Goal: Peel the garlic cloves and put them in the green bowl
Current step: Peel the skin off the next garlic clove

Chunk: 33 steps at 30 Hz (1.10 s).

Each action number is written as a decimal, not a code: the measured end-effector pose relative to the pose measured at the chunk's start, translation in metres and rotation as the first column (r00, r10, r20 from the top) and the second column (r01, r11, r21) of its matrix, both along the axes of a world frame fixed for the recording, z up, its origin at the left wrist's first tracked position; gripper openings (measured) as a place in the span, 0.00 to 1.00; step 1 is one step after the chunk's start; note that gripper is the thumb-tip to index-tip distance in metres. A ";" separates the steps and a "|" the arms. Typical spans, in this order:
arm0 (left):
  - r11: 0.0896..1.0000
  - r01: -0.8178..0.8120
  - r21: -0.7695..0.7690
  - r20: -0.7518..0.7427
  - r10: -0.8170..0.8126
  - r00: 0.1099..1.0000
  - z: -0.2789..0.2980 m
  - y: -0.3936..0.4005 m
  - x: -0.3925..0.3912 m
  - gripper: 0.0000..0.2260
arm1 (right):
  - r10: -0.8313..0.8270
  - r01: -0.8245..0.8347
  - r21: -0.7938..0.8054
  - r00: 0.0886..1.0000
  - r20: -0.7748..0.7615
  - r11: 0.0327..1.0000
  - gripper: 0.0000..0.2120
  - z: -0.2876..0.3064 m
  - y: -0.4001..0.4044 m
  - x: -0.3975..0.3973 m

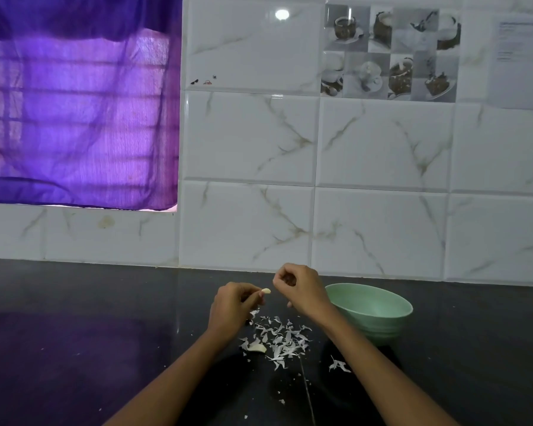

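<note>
**Garlic clove held over a dark counter littered with skins**

A pale garlic clove [266,291] sits pinched at the fingertips of the left hand [233,305], its fingers curled in around it and the clove's tip poking out toward the right hand [299,290]. The right hand hovers just beside the clove, slightly higher, fingers bent inward with thumb and forefinger drawn close together; whether they grip a scrap of skin cannot be made out. Below and between the two hands, a scatter of white garlic skins [279,339] lies on the black countertop [74,348], and a second clove [257,347] rests at the heap's left edge, under the left wrist. A smaller clump of skin [338,364] lies apart, beneath the right forearm. Just beyond the right wrist, on its outer side, stands the green bowl [379,315], upright; what it holds is hidden from this angle. Behind both hands rises a marble-patterned tiled wall [382,149], with a purple curtain [74,103] far off past the left hand.
</note>
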<state>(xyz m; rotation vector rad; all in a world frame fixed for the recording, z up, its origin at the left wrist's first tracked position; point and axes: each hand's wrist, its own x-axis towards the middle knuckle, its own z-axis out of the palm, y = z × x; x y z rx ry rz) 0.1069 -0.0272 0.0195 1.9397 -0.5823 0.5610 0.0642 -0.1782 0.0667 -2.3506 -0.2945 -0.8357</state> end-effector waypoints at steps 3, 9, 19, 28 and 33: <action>1.000 0.020 0.003 -0.038 -0.019 0.999 0.000 0.001 0.002 0.06 | 0.028 -0.023 -0.200 0.999 0.025 0.979 0.06 0.002 -0.001 -0.002; 0.999 0.019 0.036 -0.033 -0.017 0.999 0.001 0.000 0.000 0.08 | -0.069 0.114 -0.532 0.992 0.103 0.839 0.10 0.001 0.005 -0.005; 0.995 -0.028 0.091 -0.005 0.029 1.000 0.005 0.000 -0.008 0.11 | -0.187 0.195 -0.693 0.978 0.088 0.694 0.15 0.000 0.017 -0.007; 0.998 0.058 0.000 -0.063 -0.058 0.996 0.006 0.001 -0.007 0.15 | -0.198 0.238 -0.664 0.971 0.137 0.709 0.15 -0.006 0.022 -0.011; 0.995 0.098 -0.023 -0.073 -0.099 0.992 0.006 0.000 -0.008 0.13 | -0.206 0.219 -0.436 0.975 0.079 0.873 0.09 -0.008 0.014 -0.007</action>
